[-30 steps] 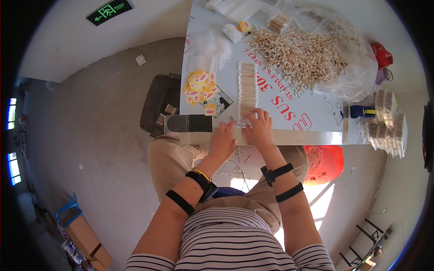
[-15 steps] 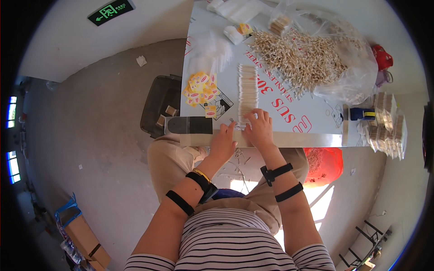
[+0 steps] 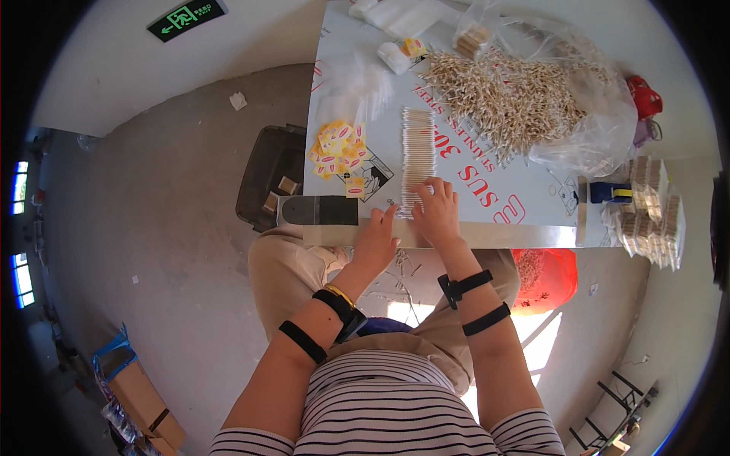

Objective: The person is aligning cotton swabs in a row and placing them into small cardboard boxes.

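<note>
A long row of cotton swabs [image 3: 418,152] lies side by side on the table, reaching from its middle toward the near edge. My right hand [image 3: 439,215] rests over the row's near right end, its fingers apart and bent down onto the swabs. At the near left corner of the row is my left hand [image 3: 376,237], with the index finger stretched to the swab ends and the thumb held apart. No swab shows lifted in either hand. A big loose heap of cotton swabs [image 3: 506,102] spreads beyond to the right, partly in a clear plastic bag [image 3: 589,137].
Yellow labels [image 3: 337,148] and clear bags [image 3: 353,87] lie left on the table [image 3: 471,205]. A dark plate [image 3: 319,210] sits at the front left edge. Packed swab bundles [image 3: 646,209] stand right. Below are a dark bin [image 3: 258,163] and a red bag [image 3: 546,281].
My right hand has slid slightly away from me along the row, its fingertips now a little farther up the swabs. My left hand stays in place.
</note>
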Available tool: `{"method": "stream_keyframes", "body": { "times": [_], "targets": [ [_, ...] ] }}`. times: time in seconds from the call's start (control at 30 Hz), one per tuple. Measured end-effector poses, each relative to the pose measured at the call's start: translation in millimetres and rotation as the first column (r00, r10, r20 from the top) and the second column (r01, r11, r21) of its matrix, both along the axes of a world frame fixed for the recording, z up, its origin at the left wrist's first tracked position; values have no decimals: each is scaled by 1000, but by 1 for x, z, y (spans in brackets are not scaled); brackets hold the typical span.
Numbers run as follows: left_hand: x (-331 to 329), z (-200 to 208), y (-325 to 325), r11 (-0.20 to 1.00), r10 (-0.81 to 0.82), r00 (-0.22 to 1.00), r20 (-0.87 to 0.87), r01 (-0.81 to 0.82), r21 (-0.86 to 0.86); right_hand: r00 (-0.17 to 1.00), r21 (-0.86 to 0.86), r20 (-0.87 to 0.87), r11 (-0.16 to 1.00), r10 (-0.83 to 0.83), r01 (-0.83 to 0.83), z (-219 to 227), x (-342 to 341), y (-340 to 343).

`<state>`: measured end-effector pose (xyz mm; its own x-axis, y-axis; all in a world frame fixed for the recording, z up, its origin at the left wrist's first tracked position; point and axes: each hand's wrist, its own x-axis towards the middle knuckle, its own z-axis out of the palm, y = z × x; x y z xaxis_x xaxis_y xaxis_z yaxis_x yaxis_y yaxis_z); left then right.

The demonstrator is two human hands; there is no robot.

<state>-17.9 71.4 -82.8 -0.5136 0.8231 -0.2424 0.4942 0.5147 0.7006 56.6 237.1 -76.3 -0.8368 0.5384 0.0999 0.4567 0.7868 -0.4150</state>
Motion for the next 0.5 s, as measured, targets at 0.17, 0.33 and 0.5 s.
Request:
{"method": "stream_keyframes", "body": {
  "times": [0.17, 0.33, 0.5],
  "targets": [
    [1, -2, 0, 1000, 6, 1000, 5, -6, -13, 1000, -16, 21, 1000, 0, 1, -1, 1, -1],
    [1, -1, 0, 1000, 6, 1000, 3, -6, -21, 1000, 2, 3, 1000, -12, 12, -1, -1, 1],
    [1, -1, 0, 1000, 23, 1000, 1, -23, 12, 1000, 11, 16, 1000, -17, 17, -1, -1, 2]
  ]
}}
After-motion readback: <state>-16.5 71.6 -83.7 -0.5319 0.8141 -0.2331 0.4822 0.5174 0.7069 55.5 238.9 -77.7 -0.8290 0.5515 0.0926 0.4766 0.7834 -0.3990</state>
